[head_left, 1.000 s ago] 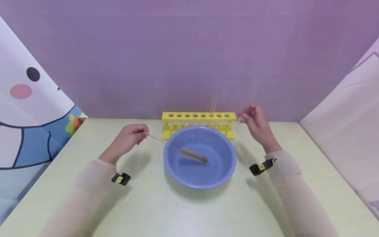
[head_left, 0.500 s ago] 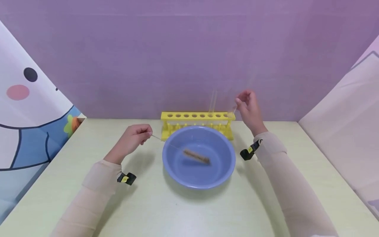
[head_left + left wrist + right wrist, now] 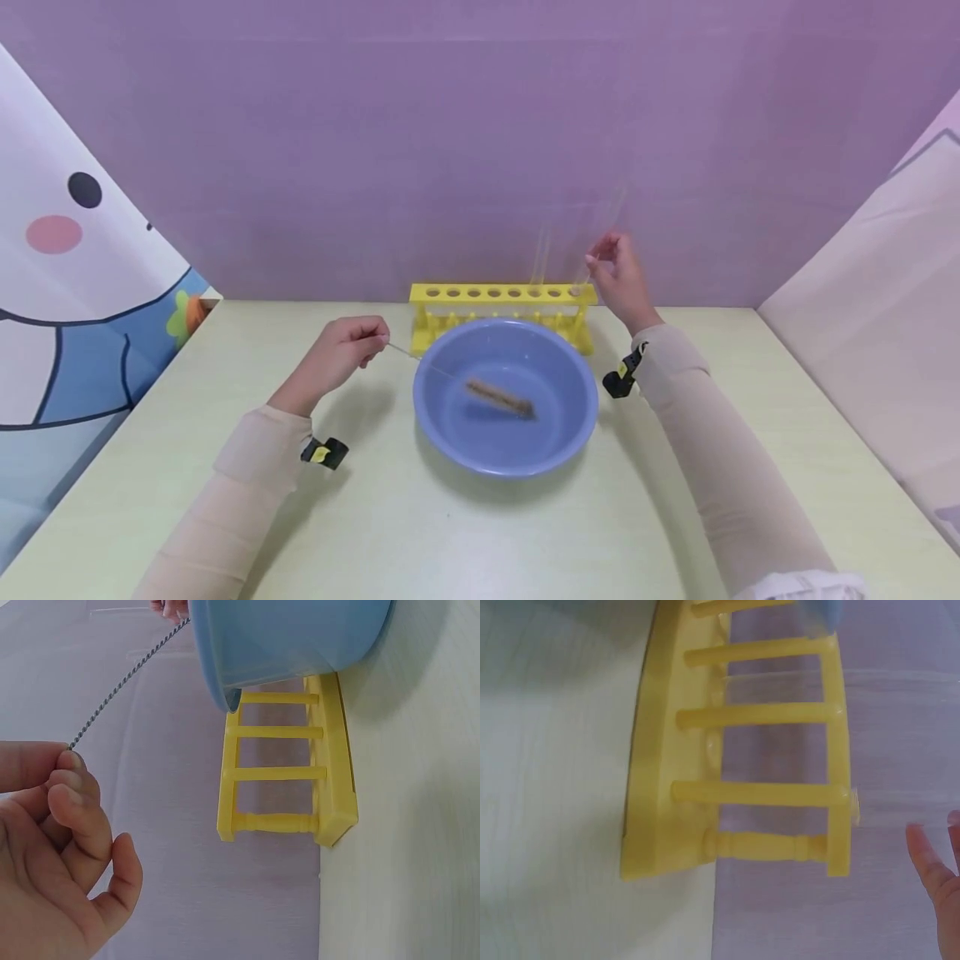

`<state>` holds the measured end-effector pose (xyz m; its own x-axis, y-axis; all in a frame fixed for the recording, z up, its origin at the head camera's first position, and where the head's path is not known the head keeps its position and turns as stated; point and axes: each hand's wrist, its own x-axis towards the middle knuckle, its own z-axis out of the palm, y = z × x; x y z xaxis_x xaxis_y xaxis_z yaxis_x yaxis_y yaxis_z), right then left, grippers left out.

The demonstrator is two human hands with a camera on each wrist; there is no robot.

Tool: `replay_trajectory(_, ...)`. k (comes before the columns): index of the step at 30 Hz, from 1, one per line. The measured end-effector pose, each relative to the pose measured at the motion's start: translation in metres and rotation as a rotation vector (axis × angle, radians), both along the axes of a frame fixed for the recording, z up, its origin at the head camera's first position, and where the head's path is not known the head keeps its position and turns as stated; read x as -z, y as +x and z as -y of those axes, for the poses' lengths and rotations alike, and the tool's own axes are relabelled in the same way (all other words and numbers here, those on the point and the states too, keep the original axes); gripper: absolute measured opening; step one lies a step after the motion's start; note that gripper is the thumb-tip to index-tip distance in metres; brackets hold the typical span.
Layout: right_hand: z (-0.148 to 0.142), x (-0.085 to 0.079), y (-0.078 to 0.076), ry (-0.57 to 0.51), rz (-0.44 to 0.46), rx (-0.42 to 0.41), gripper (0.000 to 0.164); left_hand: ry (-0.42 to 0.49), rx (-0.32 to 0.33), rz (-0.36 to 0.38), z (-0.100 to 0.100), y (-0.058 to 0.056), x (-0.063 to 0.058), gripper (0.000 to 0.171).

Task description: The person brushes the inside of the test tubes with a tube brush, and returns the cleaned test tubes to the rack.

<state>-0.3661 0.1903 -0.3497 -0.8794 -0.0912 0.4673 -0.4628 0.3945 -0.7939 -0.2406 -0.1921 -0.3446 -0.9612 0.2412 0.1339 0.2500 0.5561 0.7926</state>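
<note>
In the head view my left hand [image 3: 337, 360] pinches the twisted wire handle of a test tube brush [image 3: 498, 398]. The handle also shows as a dark twisted wire [image 3: 120, 686] in the left wrist view. Its brown bristles hang slanted over a blue basin [image 3: 502, 465]. Between thumb and fingers, my right hand [image 3: 621, 282] holds a clear test tube [image 3: 617, 202], tilted. The tube's lower end is at the rightmost hole of a yellow test tube rack [image 3: 474, 294]; how deep it sits is hard to tell. In the right wrist view that end [image 3: 856, 807] meets the rack's top bar.
Another clear test tube [image 3: 540, 257] stands in the rack, left of the held one. The basin stands in front of the rack and hides part of its base. A purple backdrop [image 3: 315, 150] rises behind the pale table [image 3: 360, 533].
My right hand has moved left and up with the test tube, from beside the rack to its rightmost hole. My left hand and the brush have shifted slightly right.
</note>
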Motion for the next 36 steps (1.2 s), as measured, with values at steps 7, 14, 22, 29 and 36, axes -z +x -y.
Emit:
replay_trajectory(7, -0.001, 0.006, -0.006, 0.077, 0.076, -0.001, 0.028, -0.007, 0.003, -0.003, -0.001, -0.002, 0.001, 0.016)
replay_trajectory(14, -0.001, 0.008, -0.009, 0.153, 0.127, -0.02, 0.026, -0.004, 0.015, -0.016, -0.003, -0.001, 0.001, 0.015)
replay_trajectory(22, -0.001, 0.008, -0.009, 0.224, 0.21, 0.011, 0.019, -0.025, 0.029, -0.014, -0.004, -0.001, 0.003, 0.016)
replay_trajectory(29, -0.001, 0.011, -0.006, 0.322, 0.244, 0.019, 0.016, -0.024, 0.03, -0.002, -0.007, 0.0, 0.003, 0.015)
replay_trajectory(36, -0.004, 0.013, -0.007, 0.387, 0.213, 0.03, 0.015, -0.033, 0.032, 0.001, -0.007, -0.002, 0.003, 0.015)
